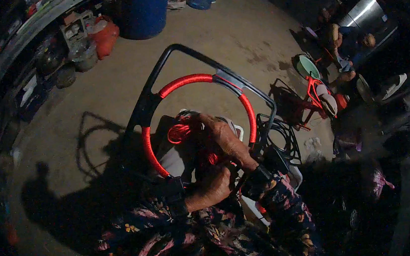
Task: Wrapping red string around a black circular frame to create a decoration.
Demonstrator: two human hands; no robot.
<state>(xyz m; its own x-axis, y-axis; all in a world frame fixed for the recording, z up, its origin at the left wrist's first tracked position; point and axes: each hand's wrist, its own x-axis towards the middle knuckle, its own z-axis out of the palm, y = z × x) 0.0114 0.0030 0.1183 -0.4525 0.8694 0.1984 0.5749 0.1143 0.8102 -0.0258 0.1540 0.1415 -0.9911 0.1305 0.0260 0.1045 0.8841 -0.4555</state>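
Observation:
A black frame with a ring partly wound in bright red cord stands before me, tilted over my lap. My right hand reaches inside the ring, its fingers bent down and closed around a bundle of red cord. Closer to my body, my left hand is curled into a fist beside my right wrist. What the left fingers hold is hidden. More red cord shows in the shadow between the hands. Black bare sections interrupt the red winding at the upper left and upper right of the ring.
Black coiled cable lies right of the frame. Farther right, another person sits near a green basin and a red-wound frame. A blue barrel and an orange-red bag stand at the back left.

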